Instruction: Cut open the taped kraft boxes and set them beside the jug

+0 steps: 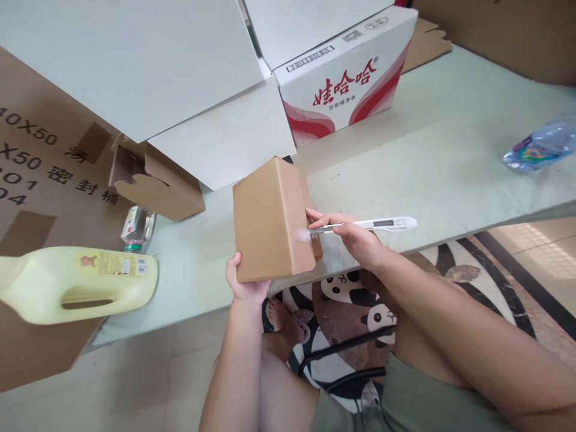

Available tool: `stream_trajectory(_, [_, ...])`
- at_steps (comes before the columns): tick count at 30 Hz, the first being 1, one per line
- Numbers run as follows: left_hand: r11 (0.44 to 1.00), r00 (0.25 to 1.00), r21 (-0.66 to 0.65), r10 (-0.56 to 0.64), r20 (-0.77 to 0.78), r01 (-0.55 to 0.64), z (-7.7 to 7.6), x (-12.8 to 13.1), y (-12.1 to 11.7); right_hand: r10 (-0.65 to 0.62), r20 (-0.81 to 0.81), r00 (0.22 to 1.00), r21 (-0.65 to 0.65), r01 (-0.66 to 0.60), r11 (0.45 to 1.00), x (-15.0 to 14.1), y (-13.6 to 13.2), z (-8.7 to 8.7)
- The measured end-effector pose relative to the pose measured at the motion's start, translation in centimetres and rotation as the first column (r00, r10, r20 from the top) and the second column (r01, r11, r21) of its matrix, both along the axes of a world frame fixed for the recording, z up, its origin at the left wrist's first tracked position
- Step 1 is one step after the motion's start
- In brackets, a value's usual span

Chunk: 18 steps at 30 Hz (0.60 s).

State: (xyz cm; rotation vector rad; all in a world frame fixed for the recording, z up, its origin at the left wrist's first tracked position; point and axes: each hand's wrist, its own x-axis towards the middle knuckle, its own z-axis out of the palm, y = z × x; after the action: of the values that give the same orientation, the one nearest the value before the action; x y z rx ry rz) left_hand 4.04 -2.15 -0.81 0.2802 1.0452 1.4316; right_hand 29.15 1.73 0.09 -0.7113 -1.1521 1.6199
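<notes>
A small brown cardboard box is tilted above the near edge of the table. My left hand is closed on its lower left corner, thumb on the front face and the other fingers hidden beneath. In my right hand is a white utility knife, its handle end pointing right. The knife's tip reaches the right side of the box, by a whitish patch. Behind the tip, part of an opened flap shows at the box's right edge.
A large yellow jug lies at the left, near a small clear bottle and an open carton. White boxes and a red-and-white water carton stand behind. A plastic bottle lies at the right on the cloth-covered table.
</notes>
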Motion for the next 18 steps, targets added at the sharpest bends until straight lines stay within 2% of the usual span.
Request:
stream_trajectory(6, [0.997, 0.997, -0.010, -0.078, 0.025, 0.078, 0.5, 0.5, 0.5, 0.198, 0.068, 0.978, 0.111, -0.205, 0.973, 0.6, -0.2, 1.0])
stream_trajectory(8, [0.997, 0.995, 0.005, -0.080, 0.056, 0.080, 0.6, 0.7, 0.6, 0.128, 0.016, 0.992, 0.109, -0.129, 0.986, 0.4, -0.4, 1.2])
stream_trajectory(10, [0.996, 0.993, 0.003, -0.084, 0.082, 0.084, 0.5, 0.6, 0.5, -0.036, -0.054, 0.998, 0.076, 0.041, 0.996, 0.1, -0.4, 1.3])
stream_trajectory(13, [0.993, 0.989, -0.006, -0.115, 0.092, 0.116, 0.3, 0.3, 0.3, -0.244, -0.059, 0.968, 0.015, 0.245, 0.969, -0.1, -0.4, 1.4])
stream_trajectory(15, [0.990, 0.987, 0.004, -0.137, 0.085, 0.137, 0.1, 0.0, 0.2, -0.277, -0.026, 0.961, 0.009, 0.277, 0.961, -0.3, -0.4, 1.4])
stream_trajectory(18, [0.988, 0.985, 0.012, -0.155, 0.080, 0.154, 0.0, 0.0, 0.3, -0.256, -0.018, 0.967, 0.032, 0.256, 0.966, -0.6, -0.5, 1.4])
